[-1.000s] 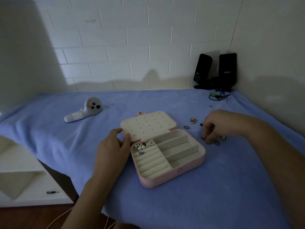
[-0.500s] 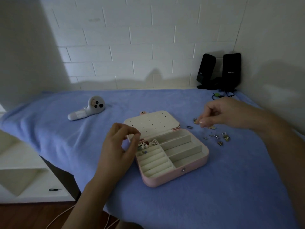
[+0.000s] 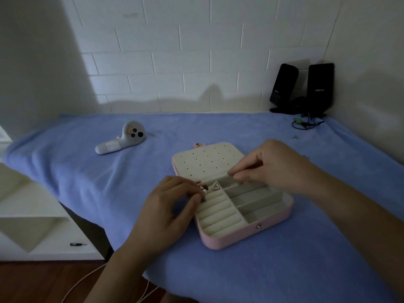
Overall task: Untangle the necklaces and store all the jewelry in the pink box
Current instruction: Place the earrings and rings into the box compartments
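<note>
Right-hand grip: the right hand point(image 3: 277, 166) is held over the back of the box. Its thumb and forefinger are pressed tight together at the fingertips point(image 3: 235, 175). Anything pinched there is too small and dim to be seen, so it cannot be told whether something is held.

Left-hand grip: the left hand point(image 3: 170, 206) is set at the box's left edge, with its fingers curled in close over the top of the ring rolls point(image 3: 218, 213). A tiny blue speck point(image 3: 203, 200) is seen at the thumb tip. Whether it is gripped or only touched cannot be told.

Stored jewelry: a heart-shaped piece point(image 3: 215, 186) and a few small beads point(image 3: 204, 189) are seen in the box's upper-left compartment. They lie just beside the left fingertips and are partly covered by them.

Box: the pink box point(image 3: 247, 235) lies open at the centre of the frame on a blue cloth point(image 3: 87, 171). Its cream lid point(image 3: 205, 160) is laid flat behind it and is dotted with small holes.

Hidden: the rear right compartments, and the cloth just right of the box, are covered by the right hand and wrist. The right forearm is cut off at the lower right edge.

Change: half a second earlier the right hand was held right of the box, above loose pieces scattered on the cloth. It has since been brought over the box, and those pieces are now screened. The left hand, raised before, has been lowered to the rolls.

Surroundings: a white controller point(image 3: 122, 139) lies left of centre, above and left of the box. Two black speakers point(image 3: 303, 88) stand at the upper right.
</note>
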